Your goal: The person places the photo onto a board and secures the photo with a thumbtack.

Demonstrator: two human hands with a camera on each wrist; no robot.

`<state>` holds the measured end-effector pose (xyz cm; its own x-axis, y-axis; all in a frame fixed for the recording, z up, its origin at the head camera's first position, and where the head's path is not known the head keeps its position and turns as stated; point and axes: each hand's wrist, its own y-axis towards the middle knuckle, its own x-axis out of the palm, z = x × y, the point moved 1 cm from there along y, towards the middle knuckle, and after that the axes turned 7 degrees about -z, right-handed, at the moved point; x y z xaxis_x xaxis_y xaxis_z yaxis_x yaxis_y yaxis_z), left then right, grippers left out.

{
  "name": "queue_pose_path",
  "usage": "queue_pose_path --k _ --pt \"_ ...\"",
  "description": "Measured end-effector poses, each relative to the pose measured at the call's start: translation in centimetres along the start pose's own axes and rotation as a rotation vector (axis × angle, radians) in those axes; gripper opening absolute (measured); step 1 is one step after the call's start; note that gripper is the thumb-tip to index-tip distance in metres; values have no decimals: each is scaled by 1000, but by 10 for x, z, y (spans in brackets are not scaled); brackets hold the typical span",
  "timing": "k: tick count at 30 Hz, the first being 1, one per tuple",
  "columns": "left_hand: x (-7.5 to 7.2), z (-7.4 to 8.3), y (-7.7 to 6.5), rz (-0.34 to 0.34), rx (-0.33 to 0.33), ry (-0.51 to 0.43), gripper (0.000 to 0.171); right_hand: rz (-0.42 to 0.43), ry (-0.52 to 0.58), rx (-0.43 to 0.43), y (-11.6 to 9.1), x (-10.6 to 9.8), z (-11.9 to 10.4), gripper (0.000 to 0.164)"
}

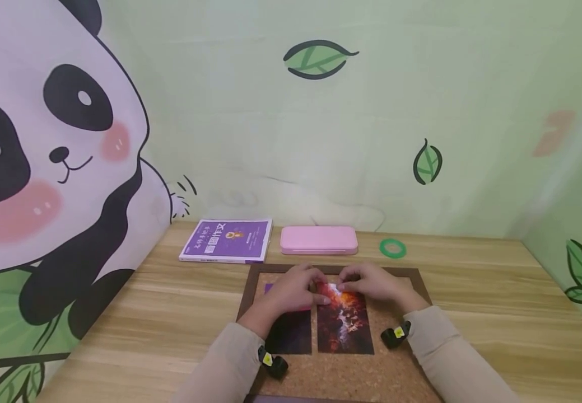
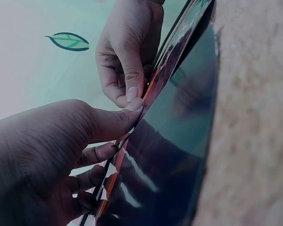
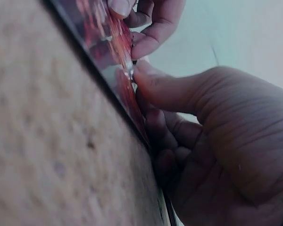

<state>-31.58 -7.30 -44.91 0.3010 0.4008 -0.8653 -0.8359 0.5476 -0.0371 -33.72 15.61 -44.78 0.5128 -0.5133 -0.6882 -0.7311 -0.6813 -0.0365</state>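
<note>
A glossy photo card (image 1: 345, 324) with fiery orange and dark colours lies on a brown-framed cork board (image 1: 341, 375). My left hand (image 1: 298, 288) holds it by the upper left corner, thumb on its face. At the top edge my right hand (image 1: 373, 284) pinches with curled fingers, the thumb tip right at the edge. A small pale, shiny spot shows by that thumb in the right wrist view; I cannot tell what it is. To the left lies a second dark card (image 1: 291, 336), its upper part largely hidden beneath my left hand.
Behind the board a purple-covered book (image 1: 237, 242), a pink pencil case (image 1: 319, 240) and a roll of green tape (image 1: 392, 248) stand along the back of the wooden table (image 1: 492, 291). A wall (image 1: 230, 140) with a painted panda and leaves rises directly behind.
</note>
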Motion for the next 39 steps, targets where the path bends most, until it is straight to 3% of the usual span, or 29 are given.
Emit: queue_pose_path --k 10,32,39 --pt "0 -1 1 -4 -13 -7 41 86 -16 97 4 4 -3 10" --pt "2 -3 0 4 -21 3 39 155 -48 249 7 6 -6 18" --pt "2 -1 1 3 -9 15 40 139 -61 180 3 4 -3 14"
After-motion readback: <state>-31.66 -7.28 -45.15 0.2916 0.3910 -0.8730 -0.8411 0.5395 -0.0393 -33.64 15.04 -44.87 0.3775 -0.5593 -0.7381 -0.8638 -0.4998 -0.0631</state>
